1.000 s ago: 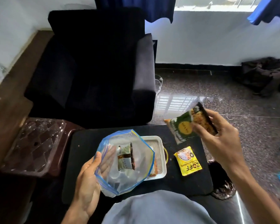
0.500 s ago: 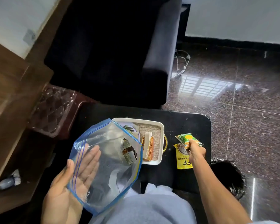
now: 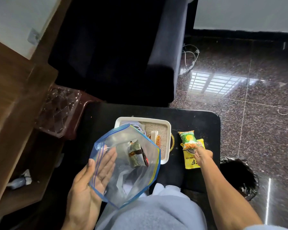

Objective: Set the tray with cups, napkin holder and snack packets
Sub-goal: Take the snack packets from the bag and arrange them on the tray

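A white tray (image 3: 168, 126) with a woven liner stands on the black table (image 3: 198, 120). Inside it is an upright white and orange item (image 3: 155, 138); the rest is hidden by the bag. My left hand (image 3: 90, 183) holds up a clear zip bag (image 3: 136, 176) with blue edges, its mouth open over the tray's near left part. A brown and white packet (image 3: 136, 155) lies inside the bag. My right hand (image 3: 204, 157) pinches the near end of a green snack packet (image 3: 188, 140), which rests on a yellow snack packet (image 3: 191, 161) to the right of the tray.
A dark armchair (image 3: 123, 55) stands behind the table. A clear plastic container (image 3: 58, 110) sits on a brown stool at the left, beside a wooden shelf (image 3: 15, 97). A black bin bag (image 3: 238, 176) lies on the granite floor at the right.
My right hand lowered the green packet from the air onto the yellow packet on the table. The view tipped down. My left hand kept the bag up.
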